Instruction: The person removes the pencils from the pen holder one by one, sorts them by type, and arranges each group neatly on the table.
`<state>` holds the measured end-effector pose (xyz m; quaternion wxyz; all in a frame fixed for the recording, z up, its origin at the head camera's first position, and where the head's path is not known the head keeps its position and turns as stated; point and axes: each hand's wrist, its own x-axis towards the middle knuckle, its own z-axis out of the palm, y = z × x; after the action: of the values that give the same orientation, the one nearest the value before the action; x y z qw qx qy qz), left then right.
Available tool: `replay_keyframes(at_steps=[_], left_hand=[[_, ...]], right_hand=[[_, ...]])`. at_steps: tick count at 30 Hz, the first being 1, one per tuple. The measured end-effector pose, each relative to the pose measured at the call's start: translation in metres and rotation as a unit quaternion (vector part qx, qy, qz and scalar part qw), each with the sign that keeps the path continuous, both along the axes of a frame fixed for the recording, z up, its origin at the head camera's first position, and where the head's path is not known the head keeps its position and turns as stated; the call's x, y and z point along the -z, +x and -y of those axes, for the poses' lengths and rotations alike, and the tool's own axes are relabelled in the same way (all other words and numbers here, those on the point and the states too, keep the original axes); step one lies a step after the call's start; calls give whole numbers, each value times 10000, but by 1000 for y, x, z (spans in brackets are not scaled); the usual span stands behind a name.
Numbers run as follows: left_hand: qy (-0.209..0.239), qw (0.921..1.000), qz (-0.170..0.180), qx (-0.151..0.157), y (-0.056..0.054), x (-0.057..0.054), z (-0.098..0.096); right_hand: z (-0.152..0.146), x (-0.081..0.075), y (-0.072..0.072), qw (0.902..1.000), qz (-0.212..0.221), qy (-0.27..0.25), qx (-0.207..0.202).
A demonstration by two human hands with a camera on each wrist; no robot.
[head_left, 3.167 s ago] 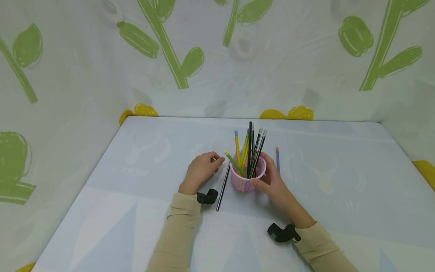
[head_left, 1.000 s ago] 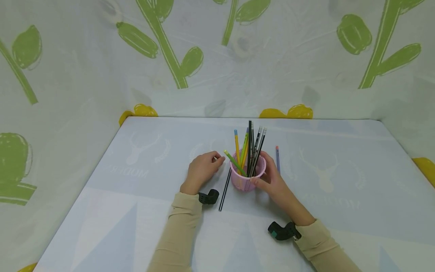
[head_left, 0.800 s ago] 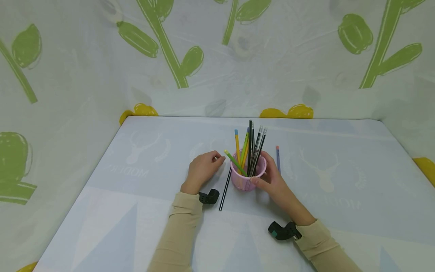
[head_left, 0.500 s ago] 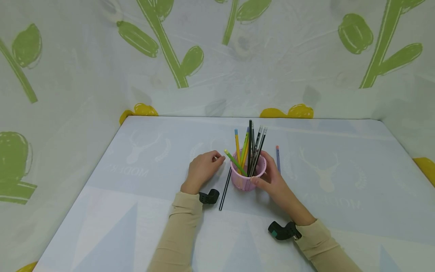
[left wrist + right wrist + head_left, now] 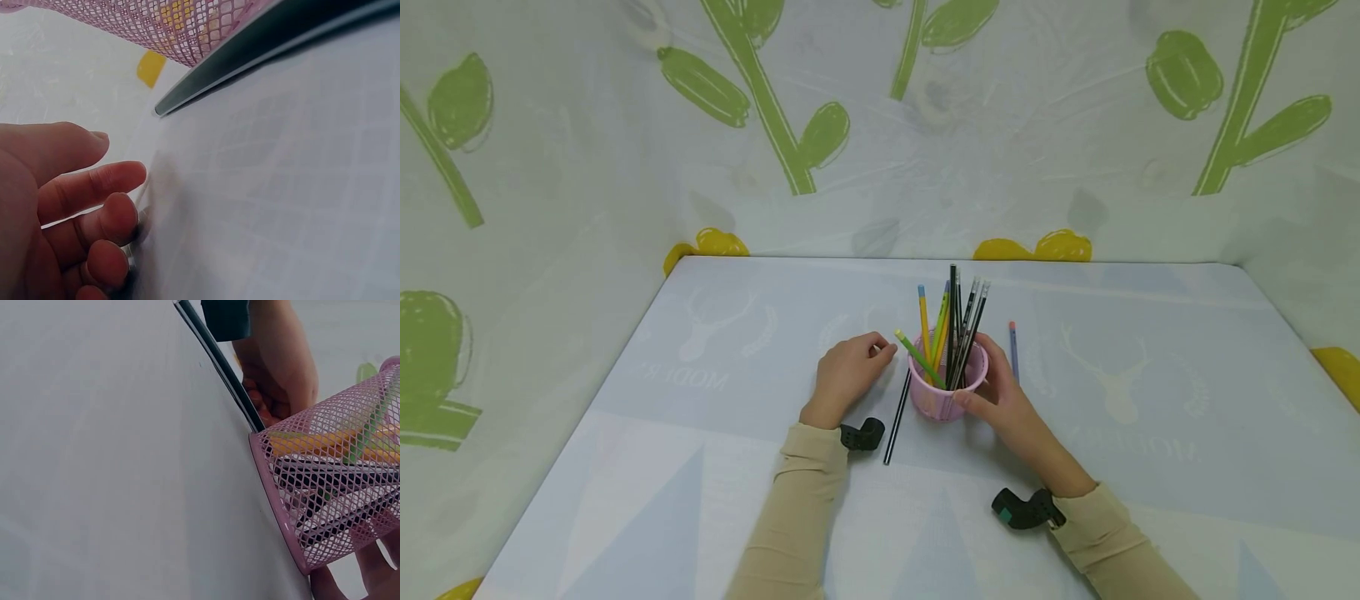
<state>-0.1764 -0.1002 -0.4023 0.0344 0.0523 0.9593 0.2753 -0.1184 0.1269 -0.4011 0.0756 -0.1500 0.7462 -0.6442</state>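
A pink mesh pencil cup stands upright on the table, filled with several black, yellow and green pencils. My right hand grips its right side, thumb at the near rim and fingers behind. In the right wrist view, fingertips show against the mesh. My left hand rests on the table left of the cup, its fingers loosely curled with nothing between them. Between that hand and the cup lies a black pencil; the left wrist view shows the pencil apart from the fingertips.
Right of the cup, behind my right hand, lies a blue-purple pencil with a pinkish end. The pale patterned table meets a wall of white sheeting printed with green plants at its back edge.
Compared with the oldest frame, the black pencil's near end and my left wrist sit very slightly further right. Over the last second nothing visibly moves; my right hand keeps hold of the cup.
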Motion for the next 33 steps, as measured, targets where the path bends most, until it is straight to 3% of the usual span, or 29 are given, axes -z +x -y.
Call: replay_keyframes(at_steps=[33], left_hand=[[23,10000,-48,-16,-1,2,1]], right_hand=[[-1,6,-2,9995,-110,245,145]])
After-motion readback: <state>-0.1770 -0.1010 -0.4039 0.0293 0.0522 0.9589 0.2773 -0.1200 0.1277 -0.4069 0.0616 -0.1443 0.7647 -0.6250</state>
